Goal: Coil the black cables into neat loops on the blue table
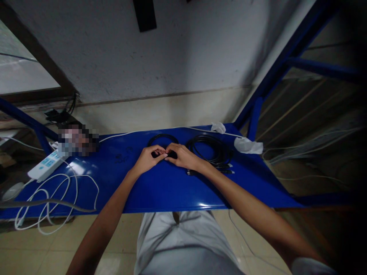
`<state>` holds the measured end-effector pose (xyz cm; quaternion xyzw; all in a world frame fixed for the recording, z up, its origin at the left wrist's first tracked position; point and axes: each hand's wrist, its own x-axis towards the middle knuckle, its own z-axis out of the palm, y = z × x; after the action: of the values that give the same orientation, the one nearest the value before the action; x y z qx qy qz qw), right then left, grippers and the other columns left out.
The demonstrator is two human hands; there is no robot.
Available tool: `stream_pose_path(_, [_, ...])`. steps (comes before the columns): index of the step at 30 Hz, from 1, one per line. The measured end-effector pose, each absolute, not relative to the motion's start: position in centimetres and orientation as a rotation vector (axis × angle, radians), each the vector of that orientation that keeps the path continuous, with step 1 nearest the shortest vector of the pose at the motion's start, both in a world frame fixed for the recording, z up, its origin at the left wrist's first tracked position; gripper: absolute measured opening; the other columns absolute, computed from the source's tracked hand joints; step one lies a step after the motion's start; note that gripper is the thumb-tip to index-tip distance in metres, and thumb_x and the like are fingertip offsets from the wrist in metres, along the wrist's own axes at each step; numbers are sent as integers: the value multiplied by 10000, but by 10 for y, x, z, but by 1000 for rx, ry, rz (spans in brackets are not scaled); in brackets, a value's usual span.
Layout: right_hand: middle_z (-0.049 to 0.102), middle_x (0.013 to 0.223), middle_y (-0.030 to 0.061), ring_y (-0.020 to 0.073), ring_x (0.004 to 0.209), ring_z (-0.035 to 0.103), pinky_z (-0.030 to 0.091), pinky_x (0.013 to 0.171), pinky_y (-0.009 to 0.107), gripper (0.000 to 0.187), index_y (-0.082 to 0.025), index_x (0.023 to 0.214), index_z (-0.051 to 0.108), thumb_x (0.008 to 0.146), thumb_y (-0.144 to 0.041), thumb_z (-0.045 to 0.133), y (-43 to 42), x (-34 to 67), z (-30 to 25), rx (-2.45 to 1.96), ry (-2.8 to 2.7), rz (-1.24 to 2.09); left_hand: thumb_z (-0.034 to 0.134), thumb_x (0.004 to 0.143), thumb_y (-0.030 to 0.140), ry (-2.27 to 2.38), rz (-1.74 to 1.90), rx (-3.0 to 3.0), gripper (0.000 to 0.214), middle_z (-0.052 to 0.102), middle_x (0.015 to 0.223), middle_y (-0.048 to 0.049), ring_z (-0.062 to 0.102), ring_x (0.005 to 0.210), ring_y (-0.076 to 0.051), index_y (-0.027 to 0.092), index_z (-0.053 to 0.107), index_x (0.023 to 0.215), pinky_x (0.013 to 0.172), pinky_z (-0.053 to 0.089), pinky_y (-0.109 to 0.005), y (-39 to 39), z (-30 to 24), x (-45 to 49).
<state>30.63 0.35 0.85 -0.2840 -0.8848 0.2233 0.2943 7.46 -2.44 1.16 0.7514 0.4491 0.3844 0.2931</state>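
Both hands meet over the middle of the blue table (160,191). My left hand (149,157) is closed, its thumb and fingers curled around part of a black cable (163,136). Fingertip to fingertip with it, my right hand (180,154) is closed on the same cable. A loop of that cable arcs out behind the hands on the tabletop. Just right of my right hand lies a coiled bundle of black cables (208,148). Several connector ends (226,171) stick out at its near side, partly behind my right forearm. The cable portion inside my fingers is mostly hidden.
At the left lie a white power strip (47,165) and a loose white cord (69,187) hanging over the front edge. Crumpled white plastic pieces (248,145) sit at the back right. A thin white wire runs along the back; blue frame bars (255,114) rise at the right.
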Motion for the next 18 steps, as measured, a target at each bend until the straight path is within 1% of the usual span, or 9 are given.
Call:
stream_pose_path(4, [764,1110,102,242,1036,723,548,1001,383,61,-182,1075,713,1019,-206,715,3,305,10,-740,-2319,640,769,976,435,1208,1036,1963,214,818,952,-35,722,847,-200,227,818,992,847,599,-358,-23,10,74])
stream_pose_path(7, [768,1099,106,242,1030,730,555,1002,382,57,-174,1066,731,1031,-208,701,4,306,10,-721,-2316,640,780,974,405,1195,1034,1972,183,814,942,-26,717,825,-188,228,824,990,817,589,-338,-23,9,74])
stream_pose_path(11, [764,1142,121,249,1060,739,564,1017,388,116,-166,1117,760,1032,-235,722,5,307,9,-690,-2366,626,775,979,391,1208,1000,2032,169,817,963,-28,720,819,-183,229,821,993,799,583,-319,-23,10,74])
stream_pose_path(16, [751,1207,159,290,1117,743,575,1031,414,314,-127,1206,756,953,-290,847,6,308,6,-672,-2481,605,744,1001,382,1220,950,2101,174,818,967,-40,725,819,-186,217,801,987,802,573,-320,-25,12,75])
stream_pose_path(18, [746,1220,160,293,1135,738,570,1051,417,352,-129,1228,753,942,-303,861,7,309,6,-668,-2500,599,740,1008,384,1204,928,2116,177,812,960,-40,729,823,-187,215,790,1002,809,571,-323,-26,12,75])
